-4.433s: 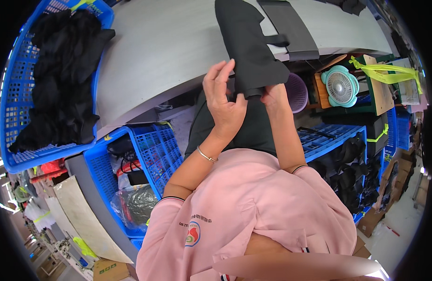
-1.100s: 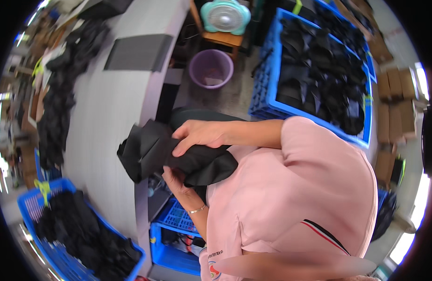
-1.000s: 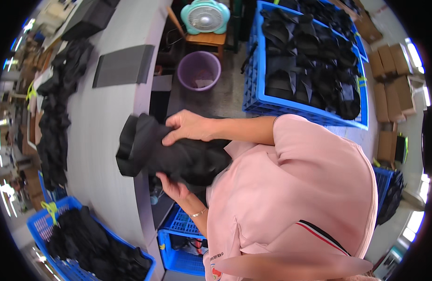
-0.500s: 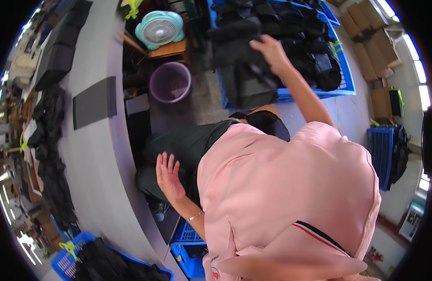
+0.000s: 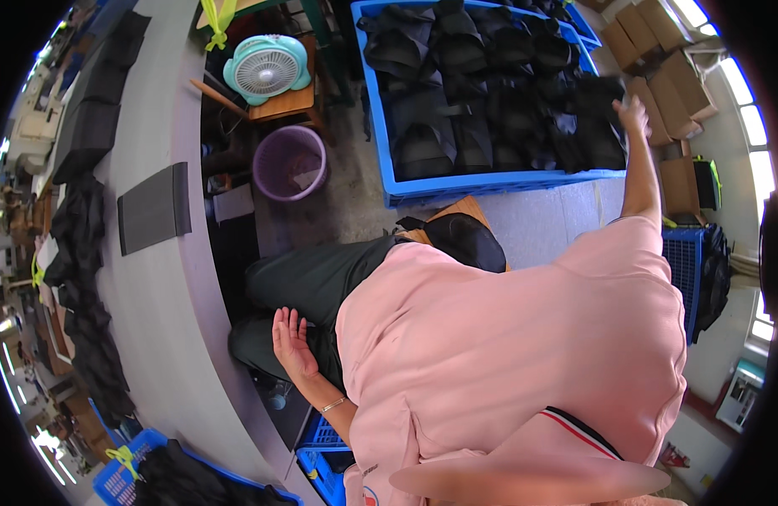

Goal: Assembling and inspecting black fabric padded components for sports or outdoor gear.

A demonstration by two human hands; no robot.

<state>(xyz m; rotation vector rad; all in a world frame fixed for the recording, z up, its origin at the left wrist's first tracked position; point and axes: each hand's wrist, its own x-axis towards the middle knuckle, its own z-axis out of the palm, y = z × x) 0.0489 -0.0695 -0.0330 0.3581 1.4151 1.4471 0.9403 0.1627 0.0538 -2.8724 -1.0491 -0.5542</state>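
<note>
My right hand [image 5: 633, 120] is stretched out to the far right corner of a large blue crate [image 5: 385, 181]. Its fingers are closed at the edge of a black padded fabric piece [image 5: 598, 126], which hangs over the crate's right wall. Slight blur hides part of the grip. Several similar black fabric pieces [image 5: 423, 148] lie in rows inside the crate. Near my lap, above the dark trousers, my left hand [image 5: 295, 344] holds nothing, palm up and fingers extended.
Along the left runs a long grey table [image 5: 166, 312] with a dark flat panel [image 5: 155, 209] on it. A purple bin [image 5: 289, 164], a teal fan [image 5: 268, 71] on a wooden stool and a black-topped seat [image 5: 465, 240] stand around me. Cardboard boxes [image 5: 676, 93] line the right.
My right hand has carried the black fabric piece rightward across the crate to its right end. My left hand stays open near my lap. The view has shifted a little.
</note>
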